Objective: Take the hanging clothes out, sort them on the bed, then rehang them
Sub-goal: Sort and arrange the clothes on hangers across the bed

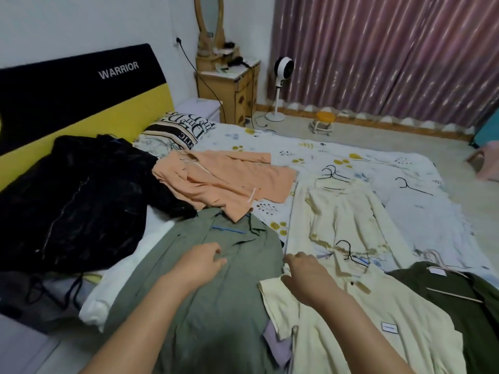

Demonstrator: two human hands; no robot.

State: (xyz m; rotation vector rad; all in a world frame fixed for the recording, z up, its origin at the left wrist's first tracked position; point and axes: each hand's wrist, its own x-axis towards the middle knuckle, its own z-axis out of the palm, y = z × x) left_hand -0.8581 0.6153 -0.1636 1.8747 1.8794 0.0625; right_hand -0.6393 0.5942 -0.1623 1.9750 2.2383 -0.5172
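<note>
- Your left hand [201, 261] rests loosely curled on the green shirt [216, 292]; your right hand [305, 273] touches the cream shirt [364, 319], gripping nothing.
- Both shirts look soft and light; take them by the collar or hanger.

Two bare forearms entered from the bottom edge of the head view, with no sleeve, cuff, watch or bracelet on either. The left hand [201, 261] and the right hand [305, 276] were ungloved. No ring could be made out on the visible fingers [290, 259].
</note>
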